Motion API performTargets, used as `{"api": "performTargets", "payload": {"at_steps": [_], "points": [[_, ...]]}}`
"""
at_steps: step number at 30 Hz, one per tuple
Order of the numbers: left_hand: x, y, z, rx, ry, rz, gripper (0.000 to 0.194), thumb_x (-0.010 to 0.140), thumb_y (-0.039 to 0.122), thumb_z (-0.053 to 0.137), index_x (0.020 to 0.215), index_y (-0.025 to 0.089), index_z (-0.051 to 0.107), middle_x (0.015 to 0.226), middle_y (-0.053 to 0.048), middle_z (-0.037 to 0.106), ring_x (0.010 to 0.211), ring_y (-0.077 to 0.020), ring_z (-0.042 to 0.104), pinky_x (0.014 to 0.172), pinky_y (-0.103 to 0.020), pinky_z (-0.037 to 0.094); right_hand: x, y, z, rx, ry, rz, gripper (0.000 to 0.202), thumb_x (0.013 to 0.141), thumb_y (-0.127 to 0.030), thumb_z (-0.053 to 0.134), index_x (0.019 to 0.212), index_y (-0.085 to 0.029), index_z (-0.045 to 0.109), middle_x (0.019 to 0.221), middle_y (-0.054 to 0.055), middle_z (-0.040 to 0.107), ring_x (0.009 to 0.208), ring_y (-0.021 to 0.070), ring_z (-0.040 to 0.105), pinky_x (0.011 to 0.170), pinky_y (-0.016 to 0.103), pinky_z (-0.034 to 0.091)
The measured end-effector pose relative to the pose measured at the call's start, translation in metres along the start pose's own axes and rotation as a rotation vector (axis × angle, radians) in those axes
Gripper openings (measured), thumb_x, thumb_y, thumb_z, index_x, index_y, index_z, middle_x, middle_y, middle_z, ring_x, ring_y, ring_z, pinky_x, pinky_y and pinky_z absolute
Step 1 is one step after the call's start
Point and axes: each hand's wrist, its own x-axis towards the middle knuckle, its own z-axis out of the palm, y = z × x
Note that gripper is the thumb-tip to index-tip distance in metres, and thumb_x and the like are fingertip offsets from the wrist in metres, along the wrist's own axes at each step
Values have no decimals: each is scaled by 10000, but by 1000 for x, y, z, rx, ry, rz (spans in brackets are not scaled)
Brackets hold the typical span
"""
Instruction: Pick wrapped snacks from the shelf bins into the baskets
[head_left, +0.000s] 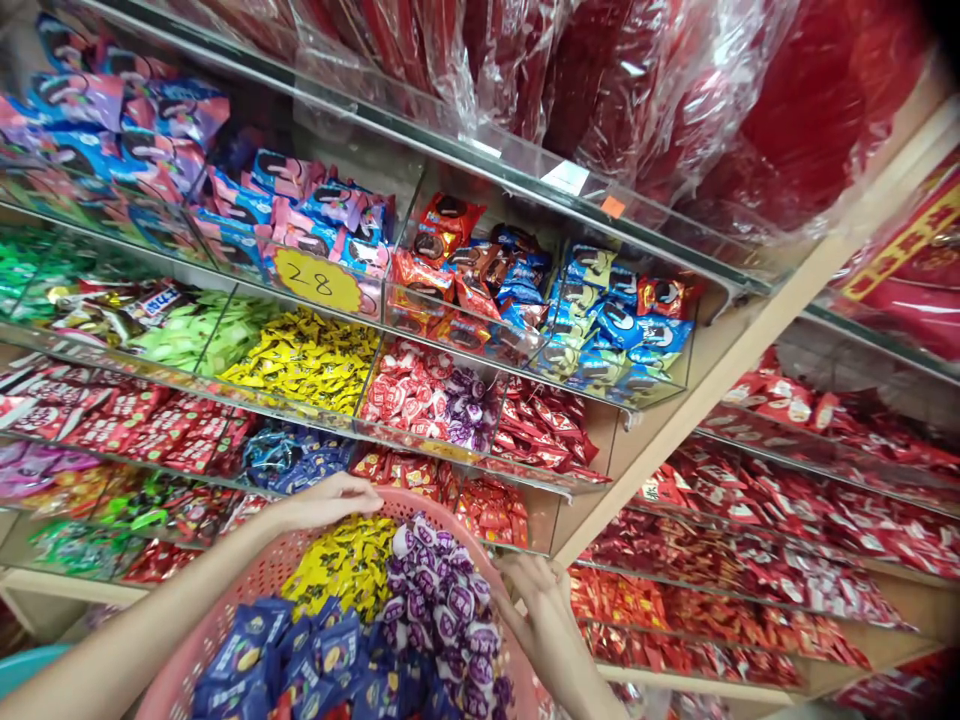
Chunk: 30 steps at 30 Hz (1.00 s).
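A pink perforated basket (247, 580) at the bottom centre holds yellow-wrapped sweets (345, 565), purple and white sweets (442, 600) and dark blue packets (330, 665). My left hand (330, 502) lies over the basket's far rim, with its fingers bent together on the edge. At the right side of the rim is my right hand (536, 600), its fingers curled at the edge and its thumb inside. The basket is tilted beneath the shelves, and its near side is cut off by the frame.
Glass-fronted shelves (300, 395) of wrapped sweets rise ahead, with a yellow tag (316, 281) reading 28. A wooden upright (645, 450) divides them from more red-wrapped sweets (750, 490). Plastic-wrapped red goods (600, 110) fill the top. A turquoise rim (30, 665) shows lower left.
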Motion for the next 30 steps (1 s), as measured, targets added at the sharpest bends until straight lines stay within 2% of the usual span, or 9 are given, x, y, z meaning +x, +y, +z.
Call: {"api": "performTargets", "payload": {"at_steps": [6,8,10,14,18,22,30], "points": [[-2,0,1,13,26,-21,475,815,601,487,838,175,695,787,-20,661,754,-199,566,651,-242,375,75,-34,-61,-83,136,-210,242,921,-305,443,1115,-221,561,1067,74,652,995,219,537,841,371,404],[-2,1,1,15,32,-19,474,818,600,482,848,178,696,797,-20,661,760,-200,564,654,-242,370,108,-44,-76,-256,129,-239,253,927,-287,429,1131,-206,555,1077,69,644,988,202,530,822,323,418],[-3,1,0,15,30,-6,463,820,591,485,848,179,694,812,-19,662,779,-203,564,673,-242,373,142,-50,-84,-333,109,-241,259,925,-224,419,1138,-187,562,1070,76,645,977,204,530,846,314,411],[-3,3,0,7,26,1,442,822,573,496,824,173,685,809,-16,653,787,-200,560,682,-239,375,198,-54,-75,-511,60,-151,257,886,-84,398,990,-110,632,992,150,669,1002,260,550,843,395,409],[-4,4,1,1,35,-3,444,820,570,494,819,170,687,812,-12,654,787,-197,560,678,-236,377,229,-53,-48,-642,35,-19,171,891,-220,502,931,-120,636,935,80,677,985,228,586,901,444,409],[-4,4,1,-10,37,-9,425,816,553,505,811,169,687,802,-11,653,778,-194,563,676,-236,377,241,-49,-32,-690,17,25,194,878,-303,541,930,-140,632,934,56,671,971,211,595,885,429,435],[-1,3,0,-23,31,-45,419,786,564,530,813,180,696,800,-8,666,790,-203,573,686,-243,386,244,-43,-28,-704,39,76,203,891,-306,513,946,-149,628,955,54,666,981,211,582,884,420,419]]}}
